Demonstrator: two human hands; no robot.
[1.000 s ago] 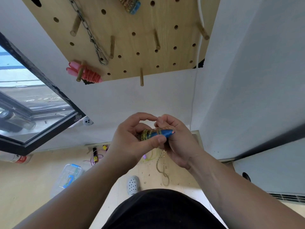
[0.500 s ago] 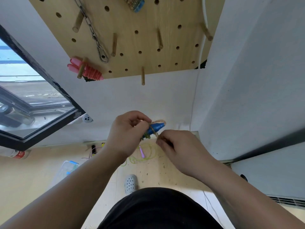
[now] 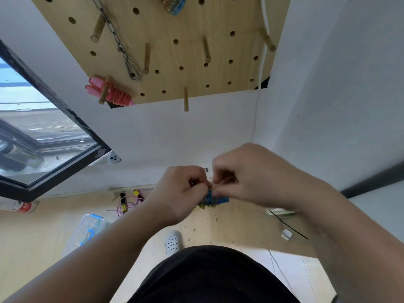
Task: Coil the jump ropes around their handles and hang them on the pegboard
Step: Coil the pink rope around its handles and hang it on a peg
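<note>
Both hands are closing in on one bundle: the left hand [image 3: 181,191] is curling its fingers round the blue-handled jump rope [image 3: 215,200], and the right hand [image 3: 247,176] is pinching at the top of that same bundle with bent fingertips, though motion blur is hiding exactly which strand it is nipping. That rope is sitting well below the pegboard [image 3: 175,51], roughly under its lower edge, and yellowish-green cord is showing wound round the blue handles. At the pegboard's lower left corner a pink jump rope [image 3: 113,94] is hanging coiled across a wooden peg, and a metal chain [image 3: 118,40] is dangling down the board's left half, ending in a clip near that pink coil. Right at the pegboard's top edge another coiled rope with a blue end [image 3: 172,4] is peeking into view. Far below the pegboard, down on the floor, a purple rope with black-and-yellow handles [image 3: 126,201] is lying loose, a clear plastic box [image 3: 87,230] is sitting lower and further left, and a white clog [image 3: 173,241] is poking out beneath the hands
</note>
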